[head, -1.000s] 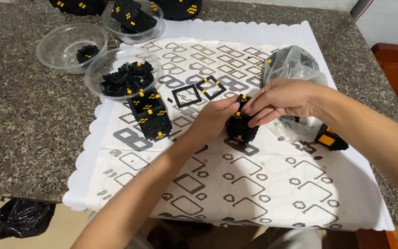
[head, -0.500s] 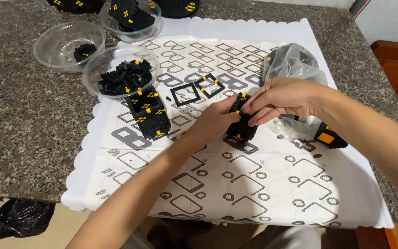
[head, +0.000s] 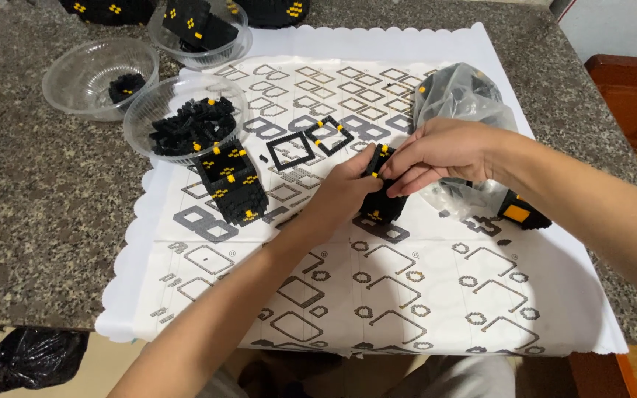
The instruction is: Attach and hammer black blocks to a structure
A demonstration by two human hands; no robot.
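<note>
Both hands meet over the middle of the printed sheet, which serves here as the landmark. The left hand is wrapped around the near side of a small black block model, fingers closed on it, apparently to steady it against the paper. The right hand comes in from the far right, its fingertips pinched on the model's top edge, where a yellow stud shows; the pinch looks like the way one presses a small piece home, though the piece itself is too small to make out. The model rests on the sheet, just right of its centre, between the two hands.

Just behind the right hand, toward the sheet's right edge, lies a crumpled clear plastic bag with dark pieces inside, close enough to reach without moving the arm. At the sheet's right edge sits a black part with an orange face. Left of the hands, on the sheet, stands a finished black cube with yellow marks, and between it and the hands lie two flat black square frames.

At the sheet's upper left corner a clear bowl of loose black bricks overlaps the paper; farther left, on the stone counter, stands a nearly empty bowl.
</note>
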